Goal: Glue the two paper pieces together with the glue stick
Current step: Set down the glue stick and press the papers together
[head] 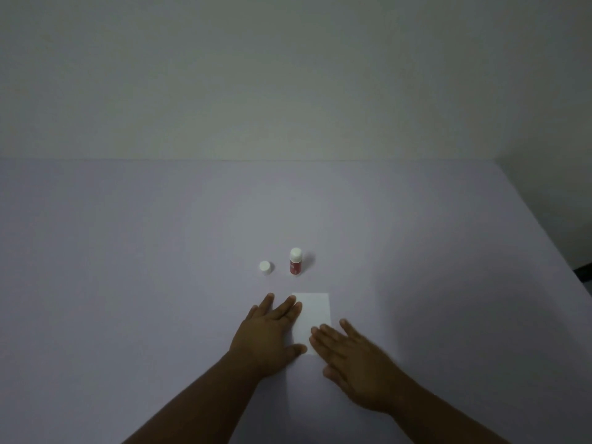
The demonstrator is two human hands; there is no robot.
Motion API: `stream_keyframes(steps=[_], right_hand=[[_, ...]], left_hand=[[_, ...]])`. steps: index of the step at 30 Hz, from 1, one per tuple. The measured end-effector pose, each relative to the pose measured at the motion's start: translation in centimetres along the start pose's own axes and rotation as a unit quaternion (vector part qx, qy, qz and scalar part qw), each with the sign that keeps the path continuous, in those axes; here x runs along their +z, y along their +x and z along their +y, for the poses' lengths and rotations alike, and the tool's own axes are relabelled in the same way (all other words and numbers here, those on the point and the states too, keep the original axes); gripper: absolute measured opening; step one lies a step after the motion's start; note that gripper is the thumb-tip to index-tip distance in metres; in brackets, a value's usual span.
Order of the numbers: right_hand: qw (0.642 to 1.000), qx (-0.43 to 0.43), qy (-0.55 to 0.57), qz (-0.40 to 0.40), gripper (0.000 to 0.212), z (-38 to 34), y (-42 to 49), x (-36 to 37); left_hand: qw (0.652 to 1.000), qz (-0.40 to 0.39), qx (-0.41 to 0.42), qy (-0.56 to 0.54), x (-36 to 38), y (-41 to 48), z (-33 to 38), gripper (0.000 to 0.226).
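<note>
Your left hand [267, 334] is lying flat and palm down on the pale table [128, 283], fingers spread and grasping nothing; its fingertips and thumb are overlapping the left edge of the white paper [315, 312]. Your right hand [355, 363] is also lying open and flat, gripping nothing, with its fingertips reaching onto the lower right part of the same sheet. It is looking slightly blurred.

The paper is lying flat on the table between your two hands, its long side running away from you. Only one white rectangle is showing; whether a second piece is lying stacked with it cannot be told from this view.

Beyond the far edge of the paper, the glue stick [295, 261] is standing upright on the table, a red-labelled tube with a white top. It is sitting near the paper but apart from it, touching neither hand. Whether glue is showing at its tip cannot be told at this size.

Just to the left of the tube, the white cap [265, 267] is sitting on the table by itself, apart from the tube. What is inside it is not visible.

A plain wall [288, 75] is rising behind the table.
</note>
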State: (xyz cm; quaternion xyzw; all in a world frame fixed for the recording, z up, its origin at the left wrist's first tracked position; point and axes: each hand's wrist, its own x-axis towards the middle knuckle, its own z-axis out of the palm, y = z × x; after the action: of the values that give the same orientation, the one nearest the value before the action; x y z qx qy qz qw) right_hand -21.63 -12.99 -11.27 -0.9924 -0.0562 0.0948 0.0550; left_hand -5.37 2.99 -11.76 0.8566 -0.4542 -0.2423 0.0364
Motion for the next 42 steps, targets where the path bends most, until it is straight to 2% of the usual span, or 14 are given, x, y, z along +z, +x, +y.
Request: stream_keyframes(steps=[2,7,13,17,20,23,26,28,30,34,36,40,42], right_hand=[[0.999,0.017,-0.030,0.003,0.051,1.0,1.4,-0.6],[0.997,0.072,0.015,0.009,0.055,2.6,5.0,-1.1],[1.000,-0.024,0.006,0.010,0.050,0.2,-0.6,0.5],[1.000,0.004,-0.029,0.007,0.049,1.5,1.8,-1.3],[0.999,0.047,0.014,0.008,0.053,2.3,4.4,-2.1],[0.999,0.021,-0.033,0.006,0.050,1.2,2.9,-1.3],[0.999,-0.036,-0.002,-0.007,0.047,0.3,0.6,-0.1],[0.999,-0.036,-0.033,-0.002,0.045,1.1,1.3,-0.7],[0.998,-0.010,-0.058,-0.003,0.046,1.8,3.2,-2.0],[0.999,0.047,0.004,0.013,0.050,2.6,5.4,-2.3],[0.999,0.032,-0.014,0.037,0.047,1.4,3.5,-1.3],[0.999,-0.040,0.003,0.002,0.045,0.1,-0.2,0.4],[0.999,-0.033,-0.014,0.014,0.042,1.1,0.8,-0.5]], left_hand=[[1.000,-0.005,-0.001,0.002,-0.1,0.0,0.0,0.084],[1.000,-0.007,-0.005,-0.001,-0.1,0.1,0.2,0.084],[1.000,-0.005,0.000,0.005,0.0,0.2,0.0,0.084],[1.000,-0.006,0.000,0.006,0.0,0.1,0.1,0.083],[1.000,-0.003,-0.002,0.004,-0.1,0.1,0.2,0.083],[1.000,0.002,-0.004,-0.006,-0.2,0.0,0.2,0.083],[1.000,0.000,-0.001,-0.009,-0.2,-0.1,0.3,0.082],[1.000,-0.001,-0.001,-0.007,-0.3,-0.1,0.3,0.082],[1.000,-0.005,-0.002,-0.009,-0.3,-0.1,0.3,0.082],[1.000,-0.010,-0.005,-0.007,-0.2,0.0,0.3,0.083],[1.000,-0.007,-0.003,-0.008,-0.3,0.0,0.1,0.084],[1.000,-0.005,0.005,0.000,-0.2,-0.1,0.1,0.083],[1.000,-0.008,0.003,0.000,-0.3,-0.1,0.1,0.083]])
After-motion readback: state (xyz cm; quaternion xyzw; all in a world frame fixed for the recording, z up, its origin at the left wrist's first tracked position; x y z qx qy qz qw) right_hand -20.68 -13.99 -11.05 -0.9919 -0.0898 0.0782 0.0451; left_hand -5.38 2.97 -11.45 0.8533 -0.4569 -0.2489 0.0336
